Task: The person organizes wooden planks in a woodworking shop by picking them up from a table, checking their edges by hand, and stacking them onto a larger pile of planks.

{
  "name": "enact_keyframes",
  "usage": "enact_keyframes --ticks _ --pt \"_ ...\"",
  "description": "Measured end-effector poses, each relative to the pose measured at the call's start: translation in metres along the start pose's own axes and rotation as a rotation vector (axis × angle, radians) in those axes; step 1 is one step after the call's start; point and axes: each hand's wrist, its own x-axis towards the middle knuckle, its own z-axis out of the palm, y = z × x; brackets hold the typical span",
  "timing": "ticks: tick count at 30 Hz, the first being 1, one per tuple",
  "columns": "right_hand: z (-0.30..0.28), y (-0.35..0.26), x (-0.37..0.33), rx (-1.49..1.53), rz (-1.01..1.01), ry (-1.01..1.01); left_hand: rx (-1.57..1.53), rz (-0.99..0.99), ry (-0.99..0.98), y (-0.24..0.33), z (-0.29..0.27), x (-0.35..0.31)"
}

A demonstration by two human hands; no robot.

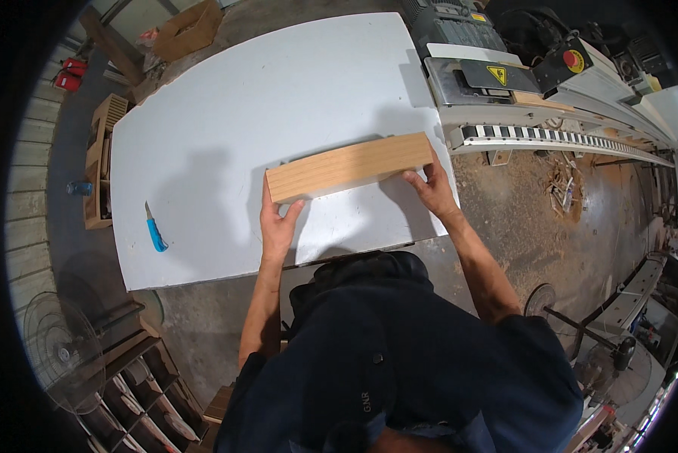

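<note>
A long, light-brown block of wood (350, 166), or a tight stack of wooden strips, is held between my two hands over the near right part of a white table (203, 98). My left hand (278, 226) grips its left end, thumb on the near side. At the right end, my right hand (434, 189) wraps round it with the thumb on the near face. The fingers behind the block are mostly hidden. A blue-handled knife (156, 235) lies on the table at the left, away from both hands.
A machine with a red stop button (573, 60) and a toothed track (565, 138) adjoins the table's right side. Wood scraps (564, 189) litter the floor there. Standing fans (63, 353) are at lower left and right. A cardboard box (188, 30) sits beyond the far left edge.
</note>
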Motion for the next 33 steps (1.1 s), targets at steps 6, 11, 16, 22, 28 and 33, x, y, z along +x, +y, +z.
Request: enact_keyframes --ticks 6,11,16,22,28,33 --pt "0.001 0.011 0.000 -0.004 0.016 -0.079 -0.026 -0.022 0.036 -0.008 -0.003 -0.004" --pt "-0.020 0.016 0.001 -0.051 0.082 -0.134 0.013 -0.083 0.018 -0.001 -0.008 0.004" --pt "-0.032 0.025 0.006 -0.154 0.104 -0.192 -0.022 -0.084 -0.011 -0.021 -0.018 0.006" --pt "-0.037 0.013 0.030 -0.060 0.049 -0.263 -0.053 -0.114 0.017 -0.008 -0.022 0.010" --pt "-0.032 -0.028 0.064 0.084 0.349 -0.509 -0.119 -0.347 0.194 0.050 -0.030 -0.049" --pt "0.020 -0.051 0.076 0.195 0.349 -0.753 -0.067 -0.374 0.471 0.108 -0.040 -0.129"
